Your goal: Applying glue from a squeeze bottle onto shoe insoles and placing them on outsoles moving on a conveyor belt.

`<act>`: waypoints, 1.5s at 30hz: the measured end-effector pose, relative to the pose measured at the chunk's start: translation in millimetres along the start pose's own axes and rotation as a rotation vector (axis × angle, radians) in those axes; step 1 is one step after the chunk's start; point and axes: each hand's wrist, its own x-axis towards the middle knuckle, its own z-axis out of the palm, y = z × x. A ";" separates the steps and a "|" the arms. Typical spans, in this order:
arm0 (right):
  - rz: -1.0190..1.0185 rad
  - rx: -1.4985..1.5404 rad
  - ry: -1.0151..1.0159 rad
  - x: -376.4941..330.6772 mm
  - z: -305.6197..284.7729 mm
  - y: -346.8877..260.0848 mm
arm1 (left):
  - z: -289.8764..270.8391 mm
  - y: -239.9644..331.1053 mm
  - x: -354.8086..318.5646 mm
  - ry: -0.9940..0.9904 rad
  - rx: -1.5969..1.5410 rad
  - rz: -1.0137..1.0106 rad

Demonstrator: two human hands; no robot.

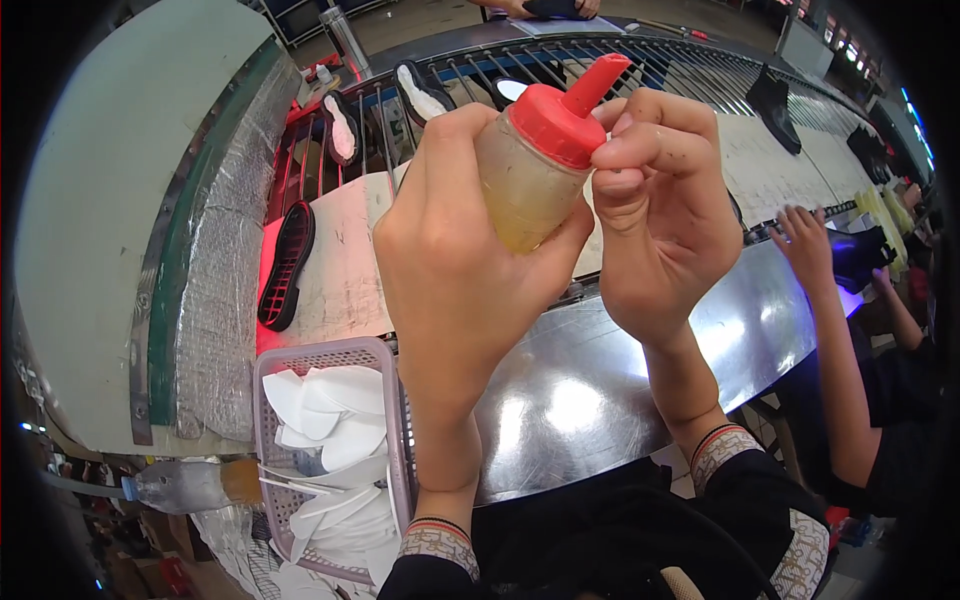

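Observation:
My left hand (440,250) is wrapped round a cloudy squeeze bottle (510,170) with yellowish liquid low in it. A red screw cap (548,122) with a slanted spout tops the bottle, which tilts up to the right. Beside the cap's rim my right hand (675,215) is closed, thumb and fingertips drawn together in a pinch. Its fingertips meet close to the red rim; whether a small thing lies between them is hidden. Both hands are raised over the metal work surface (560,420).
A lilac basket (388,365) of white curved pieces (345,400) stands at lower left. Black shoe soles (288,265) lie on the conveyor (345,270) and its rollers. A co-worker's hand (803,245) reaches in at right. Far left lies a plastic bottle (185,486).

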 end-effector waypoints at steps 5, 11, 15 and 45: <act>0.047 0.043 0.042 -0.5 3.5 0.6 | 2.4 2.0 0.6 0.007 0.020 -0.008; 0.047 0.058 -0.005 -2.0 0.3 3.4 | 6.5 0.5 0.2 0.023 0.001 -0.016; 0.073 0.112 -0.027 -3.1 3.4 2.6 | 3.7 -3.2 -1.4 0.029 0.014 -0.013; 0.246 0.391 -0.072 -2.2 0.0 -3.9 | 4.7 -4.2 -2.2 -0.061 -0.335 -0.229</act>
